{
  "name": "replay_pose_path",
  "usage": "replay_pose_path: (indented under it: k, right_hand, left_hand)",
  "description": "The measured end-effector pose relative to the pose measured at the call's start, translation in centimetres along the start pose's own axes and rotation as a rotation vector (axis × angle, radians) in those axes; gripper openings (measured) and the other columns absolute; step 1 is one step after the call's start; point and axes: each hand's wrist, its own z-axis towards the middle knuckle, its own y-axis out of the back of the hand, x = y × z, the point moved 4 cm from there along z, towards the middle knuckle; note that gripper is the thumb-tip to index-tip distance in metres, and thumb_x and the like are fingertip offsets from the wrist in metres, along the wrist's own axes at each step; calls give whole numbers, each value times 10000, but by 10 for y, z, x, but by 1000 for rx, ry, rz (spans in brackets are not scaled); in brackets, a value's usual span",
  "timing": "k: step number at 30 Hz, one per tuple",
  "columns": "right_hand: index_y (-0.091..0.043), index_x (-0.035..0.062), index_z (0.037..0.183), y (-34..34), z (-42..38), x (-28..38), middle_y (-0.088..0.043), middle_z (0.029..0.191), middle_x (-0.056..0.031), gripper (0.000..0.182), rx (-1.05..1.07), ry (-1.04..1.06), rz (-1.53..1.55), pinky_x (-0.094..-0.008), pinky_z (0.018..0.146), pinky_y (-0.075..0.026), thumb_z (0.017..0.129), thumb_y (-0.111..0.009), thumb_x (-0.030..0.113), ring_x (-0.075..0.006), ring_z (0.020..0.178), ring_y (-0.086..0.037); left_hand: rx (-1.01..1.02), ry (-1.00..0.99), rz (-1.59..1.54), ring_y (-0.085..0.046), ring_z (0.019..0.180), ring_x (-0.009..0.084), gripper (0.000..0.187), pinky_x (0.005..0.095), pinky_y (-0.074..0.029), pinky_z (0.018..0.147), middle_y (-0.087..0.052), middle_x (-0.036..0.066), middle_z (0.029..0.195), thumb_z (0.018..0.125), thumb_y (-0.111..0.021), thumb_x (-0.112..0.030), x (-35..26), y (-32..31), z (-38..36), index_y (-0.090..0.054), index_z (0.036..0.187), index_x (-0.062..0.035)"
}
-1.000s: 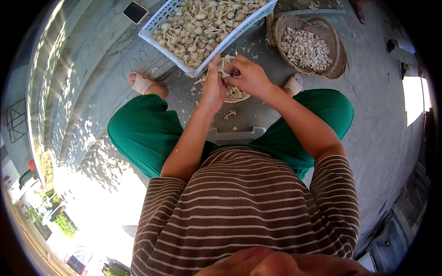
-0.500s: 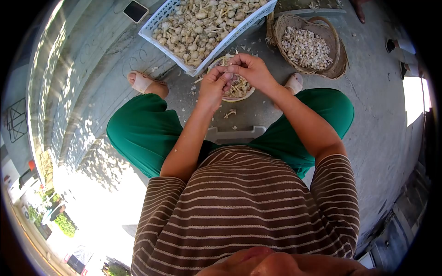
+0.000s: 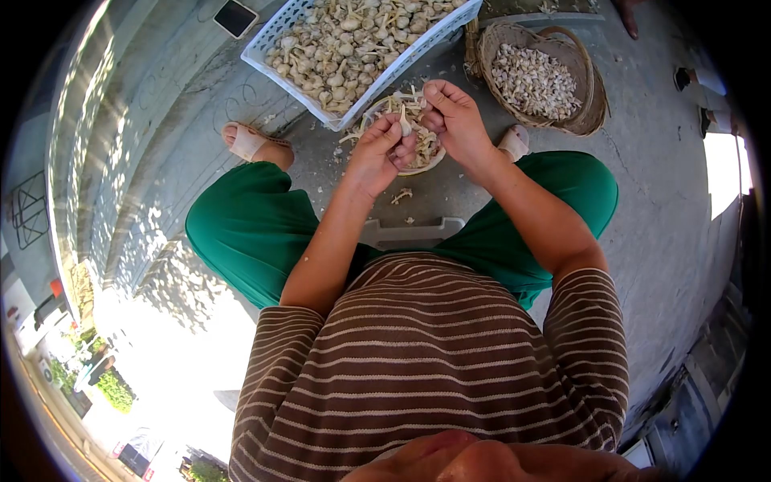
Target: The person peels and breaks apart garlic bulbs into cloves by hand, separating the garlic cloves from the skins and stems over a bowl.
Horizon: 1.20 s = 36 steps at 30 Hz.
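**Hands parted over the scrap bowl, clove left in your left fingers**

Half a second earlier your two hands were locked together on one piece of garlic above the bowl. By this moment they had come apart: your right hand (image 3: 459, 120) had shifted up and toward the wicker basket (image 3: 593, 100), while your left hand (image 3: 377, 154) stayed low over the bowl of garlic skins and stems (image 3: 411, 167). I read that as the splitting stroke being finished and the piece ready to be sorted.

Your left hand was turned palm-up toward you, thumb and fingers pinched shut on a pale garlic clove (image 3: 405, 124) that stood up between the fingertips. Your right hand was curled, fingers bent in toward the palm and thumb closed against them; whether it held a scrap of skin I could not tell. Both forearms reached forward from your knees, wrists just above the bowl's rim.

The white plastic crate of whole garlic bulbs (image 3: 273, 44) sat just beyond the bowl, and the wicker basket of separated cloves lay to your right of it.
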Motion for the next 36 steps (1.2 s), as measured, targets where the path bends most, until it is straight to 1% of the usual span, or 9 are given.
replay_pose_path:
  k: [1, 4, 6, 10, 14, 22, 32, 34, 36]
  right_hand:
    - [-602, 49, 916, 2, 2, 2, -504, 674, 33, 132, -1, 1, 3, -189, 481, -300, 884, -587, 176, -44, 527, -377]
    - [-642, 11, 903, 9, 7, 7, -509, 655, 29, 178, -93, 37, -679, -230, 570, -418, 858, -620, 182, -103, 592, -480]
    - [-659, -1, 912, -3, 3, 6, -544, 689, 16, 219, 93, 423, -1246, -238, 644, -445, 847, -634, 206, -100, 674, -524]
    - [-601, -11, 878, -1, 2, -9, -585, 730, -8, 184, 147, 91, -764, -233, 608, -450, 812, -680, 142, -77, 684, -553]
    - [-561, -1, 861, -9, -2, -5, -578, 723, -5, 168, 206, 117, -762, -233, 590, -456, 806, -682, 102, -85, 652, -551]
    - [-544, 41, 920, -11, -7, -10, -516, 708, 23, 104, 151, -200, -316, -190, 456, -255, 880, -576, 132, -35, 517, -351]
    - [-560, 46, 1016, -7, -6, -6, -483, 703, 37, 186, 93, -124, -402, -196, 459, -259, 898, -550, 190, -32, 540, -356]
    - [-556, 38, 1050, -13, -3, -8, -485, 711, 37, 213, 250, 149, -840, -190, 466, -266, 904, -539, 192, -38, 556, -377]
    - [-577, 31, 1013, -5, -2, -7, -513, 701, 31, 194, 173, 73, -691, -195, 464, -301, 889, -559, 178, -41, 567, -406]
  left_hand:
    - [-1, 2, 2, -398, 611, 101, 153, 215, -313, 511, -488, 38, 725, 912, -531, -164, -2, -1, 0, -508, 1014, -53]
    - [-110, -71, 60, -409, 605, 103, 129, 216, -318, 509, -513, 54, 738, 919, -510, -135, -12, 1, -1, -497, 1017, -52]
    - [-199, -123, 197, -405, 588, 96, 79, 210, -314, 501, -526, 58, 735, 923, -494, -114, -15, 3, -1, -491, 974, -53]
    - [-118, -242, 379, -413, 568, 78, 54, 201, -318, 471, -526, 43, 711, 919, -496, -107, -13, 11, 3, -477, 915, -57]
    - [-109, -256, 384, -399, 570, 70, 56, 198, -308, 467, -500, 33, 704, 923, -488, -103, -12, 12, 5, -465, 900, -57]
    - [-43, -144, 109, -371, 569, 96, 57, 219, -300, 478, -480, 43, 706, 927, -486, -127, -16, 8, 3, -475, 918, -72]
    - [-27, -18, 37, -365, 591, 87, 140, 207, -284, 495, -455, 21, 712, 933, -495, -190, -8, 12, 7, -507, 967, -55]
    - [-39, -2, 85, -363, 588, 85, 149, 206, -278, 489, -457, 21, 713, 931, -502, -206, -5, 15, 8, -515, 948, -58]
    - [-53, 8, 77, -413, 629, 115, 262, 231, -331, 529, -498, 43, 748, 937, -484, -301, -1, 16, 8, -533, 942, -44]
